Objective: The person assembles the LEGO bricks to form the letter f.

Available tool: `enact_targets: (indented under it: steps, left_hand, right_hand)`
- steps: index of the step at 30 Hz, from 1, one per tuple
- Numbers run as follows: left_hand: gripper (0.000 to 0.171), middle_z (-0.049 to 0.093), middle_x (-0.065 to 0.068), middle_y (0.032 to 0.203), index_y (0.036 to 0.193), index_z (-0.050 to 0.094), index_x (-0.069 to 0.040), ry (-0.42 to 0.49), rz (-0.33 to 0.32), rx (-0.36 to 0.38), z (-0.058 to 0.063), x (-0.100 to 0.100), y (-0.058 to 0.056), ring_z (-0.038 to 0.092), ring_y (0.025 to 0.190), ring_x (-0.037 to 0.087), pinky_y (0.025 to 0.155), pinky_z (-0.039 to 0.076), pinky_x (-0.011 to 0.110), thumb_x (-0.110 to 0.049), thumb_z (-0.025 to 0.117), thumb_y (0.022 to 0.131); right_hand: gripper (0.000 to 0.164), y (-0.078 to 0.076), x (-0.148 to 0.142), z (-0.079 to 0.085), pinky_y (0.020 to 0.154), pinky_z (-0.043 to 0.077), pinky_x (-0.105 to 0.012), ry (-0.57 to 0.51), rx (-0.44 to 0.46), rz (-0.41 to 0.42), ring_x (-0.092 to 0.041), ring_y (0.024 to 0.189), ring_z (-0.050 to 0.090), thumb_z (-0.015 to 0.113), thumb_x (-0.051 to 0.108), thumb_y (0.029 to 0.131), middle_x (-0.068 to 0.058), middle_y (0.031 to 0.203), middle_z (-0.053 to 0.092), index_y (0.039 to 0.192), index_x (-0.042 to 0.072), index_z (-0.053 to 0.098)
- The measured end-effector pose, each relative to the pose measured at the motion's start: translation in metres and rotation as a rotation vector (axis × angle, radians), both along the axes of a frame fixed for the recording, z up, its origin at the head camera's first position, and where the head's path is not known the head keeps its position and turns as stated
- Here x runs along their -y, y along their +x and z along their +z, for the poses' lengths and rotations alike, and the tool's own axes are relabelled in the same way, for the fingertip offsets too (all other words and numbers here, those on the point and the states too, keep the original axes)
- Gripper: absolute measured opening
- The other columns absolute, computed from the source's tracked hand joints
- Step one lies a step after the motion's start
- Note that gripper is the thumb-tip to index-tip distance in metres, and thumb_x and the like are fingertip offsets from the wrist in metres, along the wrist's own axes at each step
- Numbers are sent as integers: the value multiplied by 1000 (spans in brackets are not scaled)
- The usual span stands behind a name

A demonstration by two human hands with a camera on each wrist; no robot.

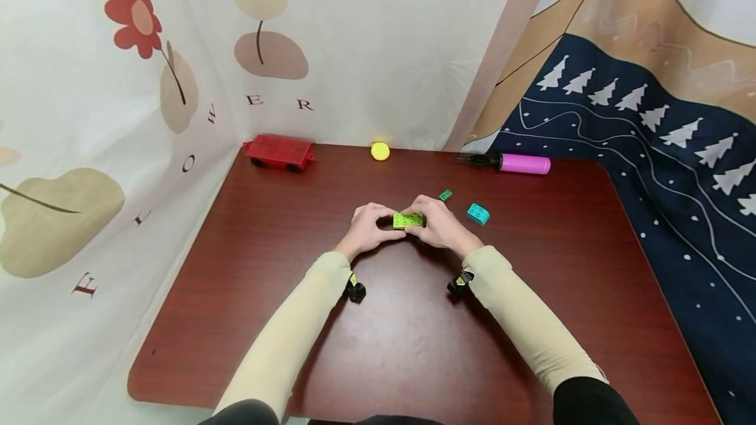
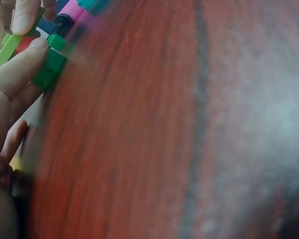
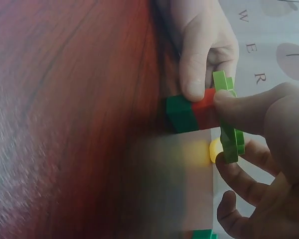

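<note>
Both hands meet over the middle of the table around a small stack of toy building bricks. A lime-green brick (image 1: 407,220) tops the stack, above a red brick (image 3: 204,110) and a dark green brick (image 3: 180,115). My left hand (image 1: 367,231) grips the stack's lower part, its thumb against the red and dark green bricks in the right wrist view. With thumb and fingers, my right hand (image 1: 438,225) pinches the lime-green brick. Whether the lime-green and red bricks are fully pressed together I cannot tell. A small green brick (image 1: 445,195) and a teal brick (image 1: 478,214) lie beyond the right hand.
Along the table's back edge are a red toy wagon (image 1: 279,152), a yellow ball (image 1: 380,151) and a pink hand pump (image 1: 524,163) with a black end. Printed cloths hang behind the brown table (image 1: 248,307) and at its sides.
</note>
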State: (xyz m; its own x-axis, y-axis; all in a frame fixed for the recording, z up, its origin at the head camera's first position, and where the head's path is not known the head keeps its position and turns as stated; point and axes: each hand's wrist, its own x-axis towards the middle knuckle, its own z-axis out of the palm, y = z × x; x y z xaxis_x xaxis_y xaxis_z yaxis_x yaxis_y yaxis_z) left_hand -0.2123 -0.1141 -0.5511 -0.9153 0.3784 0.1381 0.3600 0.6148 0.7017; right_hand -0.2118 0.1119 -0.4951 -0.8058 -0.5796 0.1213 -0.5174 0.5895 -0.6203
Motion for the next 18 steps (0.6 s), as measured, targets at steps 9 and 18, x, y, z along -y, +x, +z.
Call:
enact_targets:
  steps: [9,18]
  left_hand:
    - [41,78,-5,116,119,81,-21,5,-15,-7,-1,-1,-2,60,114,16,115,29,48,-40,90,84]
    - [45,78,-5,116,121,80,-20,-4,-12,-14,0,0,1,60,114,16,114,30,47,-41,91,83]
  right_hand:
    - [29,-2,-2,0,79,54,-38,-8,-10,-2,-22,93,64,83,12,92,-6,105,69,120,8,79]
    - [50,-5,-11,0,98,54,-45,16,70,39,-25,113,65,87,22,89,-8,128,72,134,8,71]
